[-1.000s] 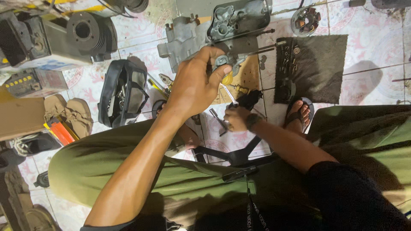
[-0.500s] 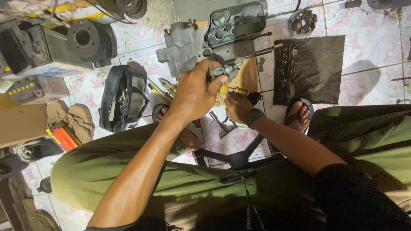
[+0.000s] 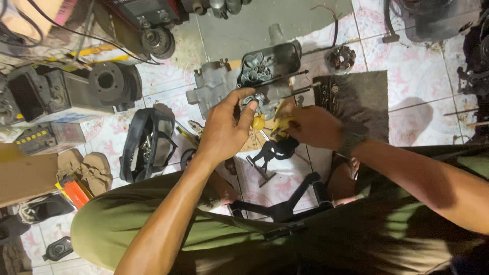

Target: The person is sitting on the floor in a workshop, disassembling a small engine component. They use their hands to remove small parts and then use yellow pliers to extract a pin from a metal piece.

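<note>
The left hand is raised over the tiled floor, its fingers curled around a small grey metal part, seemingly a carburettor body, with the thumb pressed against its near side. A round yellow piece shows just below the thumb, touching the part. The right hand sits just beside it, fingers closed on a yellow-handled tool whose tip points toward the metal part; how tightly it grips cannot be told. A dark watch circles the right wrist.

Directly beyond the hands, on the floor, lies a grey engine casing with a dark cover leaning against it. To the right of that is a dark mat carrying a row of small pieces. A black bag lies open left of the left hand, and a pair of tan sandals rests further left. Below the hands, a black bracket lies on the tiles near the person's olive-green trousers.
</note>
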